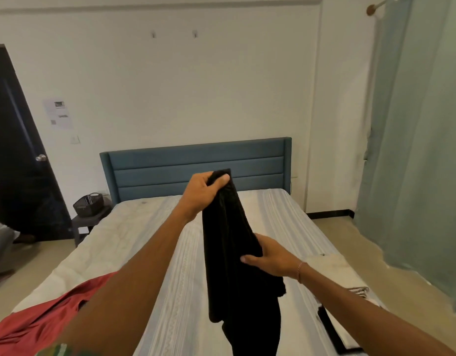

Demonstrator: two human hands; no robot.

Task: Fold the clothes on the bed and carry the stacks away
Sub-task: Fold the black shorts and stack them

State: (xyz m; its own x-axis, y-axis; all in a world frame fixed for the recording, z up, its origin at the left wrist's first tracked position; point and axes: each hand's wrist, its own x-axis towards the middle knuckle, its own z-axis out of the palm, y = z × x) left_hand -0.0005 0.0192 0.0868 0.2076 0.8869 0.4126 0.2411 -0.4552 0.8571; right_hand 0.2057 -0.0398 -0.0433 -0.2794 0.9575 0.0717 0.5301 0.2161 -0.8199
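A black garment (229, 253) hangs lengthwise in the air above the striped bed (175, 265). My left hand (205, 190) grips its top end, raised toward the headboard. My right hand (270, 255) holds the garment's right edge lower down, fingers curled behind the cloth and thumb in front. The garment's lower end droops to the bottom of the view. A red garment (42, 319) lies spread on the bed's near left corner. White and striped clothes (350, 283) lie on the bed's right edge, with a black-trimmed piece (332, 327) beside them.
A blue padded headboard (196, 165) stands against the white wall. A small dark table with a black basket (89, 204) is left of the bed, by a dark door (19, 150). Pale green curtains (414, 150) hang at right. Floor runs along both sides.
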